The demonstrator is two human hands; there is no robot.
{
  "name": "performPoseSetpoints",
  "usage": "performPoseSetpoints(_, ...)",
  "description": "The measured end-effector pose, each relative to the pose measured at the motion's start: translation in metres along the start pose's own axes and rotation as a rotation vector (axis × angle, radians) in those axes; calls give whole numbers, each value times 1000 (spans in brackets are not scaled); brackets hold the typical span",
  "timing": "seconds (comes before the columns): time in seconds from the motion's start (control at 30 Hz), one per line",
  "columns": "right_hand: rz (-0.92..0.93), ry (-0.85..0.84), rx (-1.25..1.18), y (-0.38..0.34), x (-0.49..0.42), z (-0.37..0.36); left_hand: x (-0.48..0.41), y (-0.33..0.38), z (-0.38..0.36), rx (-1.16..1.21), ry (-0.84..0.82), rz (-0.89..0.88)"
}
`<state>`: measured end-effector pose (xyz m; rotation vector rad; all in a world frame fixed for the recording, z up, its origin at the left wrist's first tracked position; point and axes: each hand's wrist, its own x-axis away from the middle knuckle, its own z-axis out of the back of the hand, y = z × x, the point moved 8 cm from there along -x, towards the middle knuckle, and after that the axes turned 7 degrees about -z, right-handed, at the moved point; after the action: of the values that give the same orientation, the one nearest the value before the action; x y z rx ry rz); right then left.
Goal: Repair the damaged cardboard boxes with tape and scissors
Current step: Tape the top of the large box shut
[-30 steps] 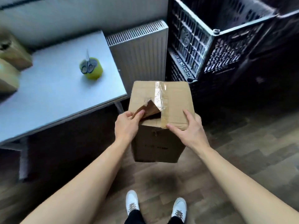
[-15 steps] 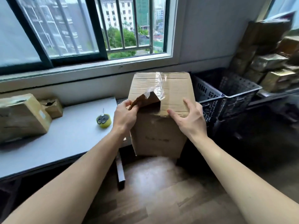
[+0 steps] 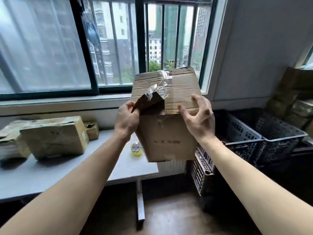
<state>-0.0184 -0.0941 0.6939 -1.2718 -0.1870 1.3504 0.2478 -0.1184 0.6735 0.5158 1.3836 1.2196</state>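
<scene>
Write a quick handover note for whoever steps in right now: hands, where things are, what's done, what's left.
Left hand pinches the torn flap of the brown cardboard box, held up in the air before the window.
Right hand grips the box's top right edge, fingers curled over it.
Yellow-green tape roll with small scissors lying on top sits on the grey table, unused.
Done: damaged box picked up.
Left: set it down, press the flap shut, tape and cut. Other battered boxes wait on the table.

Centre frame: your left hand [image 3: 126,120] pinches the cardboard box's [image 3: 166,133] torn flap [image 3: 145,103]; your right hand [image 3: 199,120] grips its top edge.
</scene>
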Motion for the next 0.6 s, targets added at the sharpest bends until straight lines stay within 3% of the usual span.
performPoseSetpoints(0.23, 44, -48, -99, -75, -13, -101, -72, -3, 107, -120, 83, -128)
performPoseSetpoints(0.6, -6, -197, -157, -120, -19, -262, -143, -90, 219, -283, 189, -67)
